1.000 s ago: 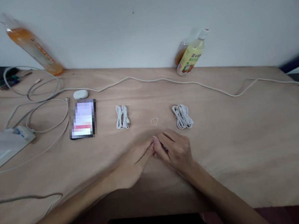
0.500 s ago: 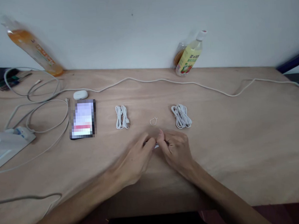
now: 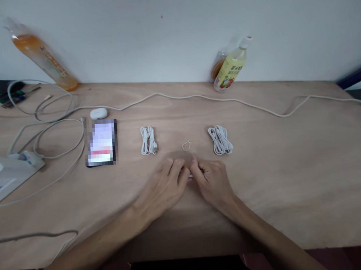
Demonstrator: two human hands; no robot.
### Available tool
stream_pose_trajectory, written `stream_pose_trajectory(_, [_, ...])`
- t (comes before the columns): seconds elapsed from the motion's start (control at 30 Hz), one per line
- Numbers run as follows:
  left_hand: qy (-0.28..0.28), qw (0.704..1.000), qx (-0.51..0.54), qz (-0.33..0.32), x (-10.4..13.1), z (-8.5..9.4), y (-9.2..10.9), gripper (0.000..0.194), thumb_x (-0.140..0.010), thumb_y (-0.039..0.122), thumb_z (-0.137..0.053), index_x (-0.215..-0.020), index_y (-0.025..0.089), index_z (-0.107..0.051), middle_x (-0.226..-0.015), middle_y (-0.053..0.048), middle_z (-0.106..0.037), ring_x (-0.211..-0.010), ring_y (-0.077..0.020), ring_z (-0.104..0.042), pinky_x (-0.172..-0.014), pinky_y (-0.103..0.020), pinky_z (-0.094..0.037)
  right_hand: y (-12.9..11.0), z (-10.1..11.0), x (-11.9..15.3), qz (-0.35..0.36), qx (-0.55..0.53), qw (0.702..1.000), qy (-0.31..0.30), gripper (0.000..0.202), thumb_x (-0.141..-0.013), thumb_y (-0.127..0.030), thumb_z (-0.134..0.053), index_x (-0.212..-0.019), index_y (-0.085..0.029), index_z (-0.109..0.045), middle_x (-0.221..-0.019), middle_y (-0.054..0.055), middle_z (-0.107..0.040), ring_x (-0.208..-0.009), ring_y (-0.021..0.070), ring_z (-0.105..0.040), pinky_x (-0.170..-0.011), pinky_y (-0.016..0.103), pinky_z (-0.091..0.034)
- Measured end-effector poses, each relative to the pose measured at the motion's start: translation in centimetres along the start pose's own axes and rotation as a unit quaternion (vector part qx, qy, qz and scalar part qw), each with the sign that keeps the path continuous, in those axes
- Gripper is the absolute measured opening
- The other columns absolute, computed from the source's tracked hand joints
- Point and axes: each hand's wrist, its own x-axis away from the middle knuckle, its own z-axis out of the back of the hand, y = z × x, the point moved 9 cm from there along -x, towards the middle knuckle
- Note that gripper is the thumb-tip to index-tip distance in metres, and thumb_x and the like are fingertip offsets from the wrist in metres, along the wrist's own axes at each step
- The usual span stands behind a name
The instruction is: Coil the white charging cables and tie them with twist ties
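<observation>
In from the middle of the front edge of the wooden tabletop (image 3: 291, 165), the grip of the right hand (image 3: 214, 179) is clamped, thumb uppermost, on a small pale item (image 3: 191, 175), mostly hidden; the left hand (image 3: 167, 182) curls its fingers down at the item's left end, though whether that grip is closed I cannot tell; just beyond lies a thin cream loop (image 3: 186, 146), between a left bundle (image 3: 148, 141) and a right bundle (image 3: 220, 140) of smooth white cable; toward the left edge lies a flat, pixelated phone (image 3: 101, 143); at the back edge, before a plain wall (image 3: 132, 32), stands a yellow bottle (image 3: 231, 70).
</observation>
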Motion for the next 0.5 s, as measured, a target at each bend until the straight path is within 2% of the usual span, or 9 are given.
stream_pose_trajectory(0.23, [0.015, 1.000, 0.022, 0.004, 0.0, 0.3, 0.1, 0.027, -0.114, 0.010, -0.034, -0.106, 0.015, -0.059, -0.079, -0.002, -0.061, -0.072, -0.0220, -0.059, -0.067, -0.035, -0.050, 0.6, -0.1, 0.0, -0.019, 0.001, 1.000, -0.001, 0.056, -0.105, -0.033, -0.043, -0.049, -0.024, -0.041, -0.042, -0.002, -0.043, -0.041, 0.0124, -0.042, -0.051, 0.032, -0.026])
stream_pose_trajectory(0.33, [0.003, 1.000, 0.017, 0.006, -0.1, 0.1, 0.1, 0.024, -0.113, 0.009, -0.035, -0.109, 0.014, -0.059, -0.082, -0.003, -0.062, -0.075, -0.0228, -0.061, -0.070, -0.036, -0.052, 0.6, 0.0, 0.0, -0.022, 0.004, 1.000, 0.003, 0.056, -0.105, -0.032, -0.042, -0.049, -0.024, -0.039, -0.042, -0.002, -0.042, -0.040, 0.0120, -0.041, -0.051, 0.032, -0.024])
stream_pose_trajectory(0.5, [-0.028, 0.999, 0.018, 0.022, 0.2, -1.2, 0.2, 0.032, -0.113, 0.011, -0.030, -0.098, 0.018, -0.057, -0.082, -0.005, -0.062, -0.075, -0.0257, -0.059, -0.068, -0.039, -0.052, 0.4, 0.0, -0.1, -0.011, 0.015, 1.000, 0.000, 0.055, -0.104, -0.033, -0.042, -0.050, -0.025, -0.035, -0.043, -0.002, -0.040, -0.042, 0.0121, -0.039, -0.050, 0.033, -0.023])
